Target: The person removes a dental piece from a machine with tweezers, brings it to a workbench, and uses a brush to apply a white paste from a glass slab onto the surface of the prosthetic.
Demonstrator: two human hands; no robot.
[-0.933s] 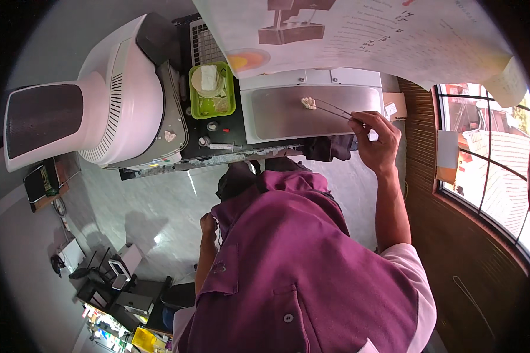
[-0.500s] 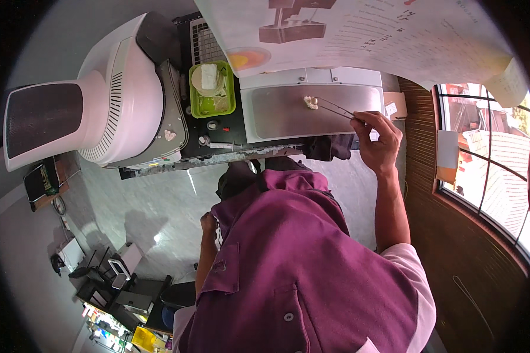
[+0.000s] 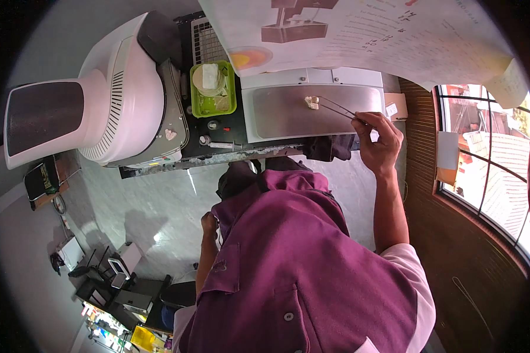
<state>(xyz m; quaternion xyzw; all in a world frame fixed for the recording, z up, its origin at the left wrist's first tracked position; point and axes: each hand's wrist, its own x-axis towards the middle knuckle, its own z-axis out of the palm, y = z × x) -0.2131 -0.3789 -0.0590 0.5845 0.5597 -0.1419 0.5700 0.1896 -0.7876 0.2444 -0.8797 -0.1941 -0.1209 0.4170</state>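
My right hand (image 3: 380, 138) pinches the rear end of thin metal tweezers (image 3: 338, 106) above the grey metal surface (image 3: 277, 117) of a white-framed unit. At the tweezers' tips is a small, irregular cream and yellowish piece (image 3: 310, 102); whether it is gripped or rests on the metal, I cannot tell. Down at my left side, my left hand (image 3: 208, 223) is closed against the purple garment (image 3: 288, 247). What its fingers hold, if anything, is hidden.
Left of the metal surface stands a green tray (image 3: 234, 100) holding a round pale disc and a white block. A syringe (image 3: 222, 145) lies near the bench edge. A large white machine (image 3: 123, 100) occupies the left. Printed sheets (image 3: 359, 41) hang over the back.
Almost nothing differs. The view has shifted very slightly, and the tweezers with the small piece at their tips stay in nearly the same place.
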